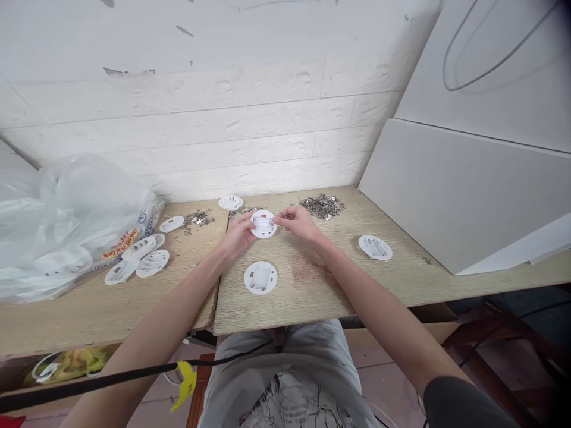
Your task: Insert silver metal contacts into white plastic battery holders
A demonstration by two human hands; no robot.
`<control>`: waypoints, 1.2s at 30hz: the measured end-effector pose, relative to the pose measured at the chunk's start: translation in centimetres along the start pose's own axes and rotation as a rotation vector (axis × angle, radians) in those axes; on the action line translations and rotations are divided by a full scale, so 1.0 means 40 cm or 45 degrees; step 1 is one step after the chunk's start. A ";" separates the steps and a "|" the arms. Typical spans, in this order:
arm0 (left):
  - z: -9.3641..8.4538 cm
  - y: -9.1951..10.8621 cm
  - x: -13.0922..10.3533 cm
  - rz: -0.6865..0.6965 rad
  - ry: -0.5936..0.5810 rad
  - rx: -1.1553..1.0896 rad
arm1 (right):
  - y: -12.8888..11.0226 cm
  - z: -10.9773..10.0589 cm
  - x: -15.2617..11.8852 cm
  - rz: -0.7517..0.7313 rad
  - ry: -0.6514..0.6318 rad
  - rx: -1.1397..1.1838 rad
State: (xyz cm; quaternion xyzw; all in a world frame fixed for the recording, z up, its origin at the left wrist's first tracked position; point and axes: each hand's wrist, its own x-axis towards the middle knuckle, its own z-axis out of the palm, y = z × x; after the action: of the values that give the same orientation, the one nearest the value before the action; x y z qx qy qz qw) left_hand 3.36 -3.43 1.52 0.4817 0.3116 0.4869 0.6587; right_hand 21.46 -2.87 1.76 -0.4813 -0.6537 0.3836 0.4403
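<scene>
**One white round plastic disc (264,224) in hand, others lying around**

Left hand's (243,235) fingers grip it above the bench (276,309); right hand's (300,223) fingers pinch a thin metallic piece (282,213) beside it. The near disc (260,278) shows metal parts; small silvery pieces (323,205) lie heaped far right. Overall completeness cannot be told.

The small part in my right hand (298,222) is too tiny to identify. The plastic bag (71,220) is cut off at the left edge. My forearms hide some tabletop (285,303), and bag print blurs at centre left.
</scene>
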 end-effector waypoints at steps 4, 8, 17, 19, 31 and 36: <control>0.011 -0.001 -0.007 -0.001 0.031 0.096 | -0.006 0.007 -0.004 0.047 -0.045 0.082; 0.013 -0.006 -0.011 -0.045 0.042 0.217 | -0.009 0.015 -0.009 0.049 -0.106 0.111; 0.012 -0.010 -0.011 -0.044 0.041 0.260 | -0.022 0.018 -0.015 0.071 -0.126 0.135; 0.010 -0.012 -0.009 -0.042 0.051 0.280 | -0.022 0.019 -0.014 0.068 -0.127 0.146; 0.002 -0.013 -0.010 -0.049 0.086 0.339 | -0.009 0.024 -0.012 0.044 -0.175 0.193; -0.002 -0.018 -0.009 -0.027 0.080 0.354 | -0.010 0.026 -0.010 0.055 -0.172 0.207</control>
State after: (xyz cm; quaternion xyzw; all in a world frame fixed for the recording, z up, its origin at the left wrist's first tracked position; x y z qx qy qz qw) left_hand 3.40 -3.77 0.78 0.5495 0.4015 0.4469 0.5807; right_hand 20.41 -3.45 1.70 -0.4311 -0.6381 0.4763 0.4243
